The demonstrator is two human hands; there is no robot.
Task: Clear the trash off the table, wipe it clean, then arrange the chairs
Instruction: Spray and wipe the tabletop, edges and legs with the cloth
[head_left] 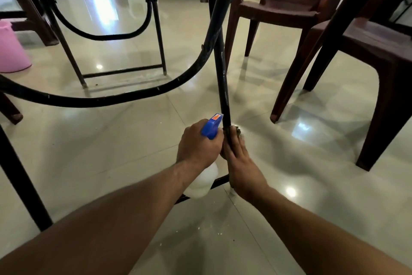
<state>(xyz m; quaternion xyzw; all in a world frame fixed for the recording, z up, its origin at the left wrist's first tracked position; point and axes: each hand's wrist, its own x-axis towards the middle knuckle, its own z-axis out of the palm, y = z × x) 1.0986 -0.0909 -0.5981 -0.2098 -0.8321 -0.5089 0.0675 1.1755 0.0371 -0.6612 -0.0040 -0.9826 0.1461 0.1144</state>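
I look low under the table at its black metal frame. My left hand (pixel 198 143) grips a white spray bottle (pixel 204 182) with a blue trigger head (pixel 211 126), held close to the near table leg (pixel 224 87). My right hand (pixel 239 163) is wrapped around that leg near its foot, pressing a small dark cloth (pixel 237 130) against it; most of the cloth is hidden by the fingers. Two dark brown plastic chairs (pixel 287 5) (pixel 379 56) stand to the right of the leg.
A pink bin (pixel 11 49) stands on the floor at the far left. The curved black brace (pixel 124 96) and far table legs (pixel 159 29) cross the view. White crumbs (pixel 219 233) lie on the glossy tiled floor near my arms.
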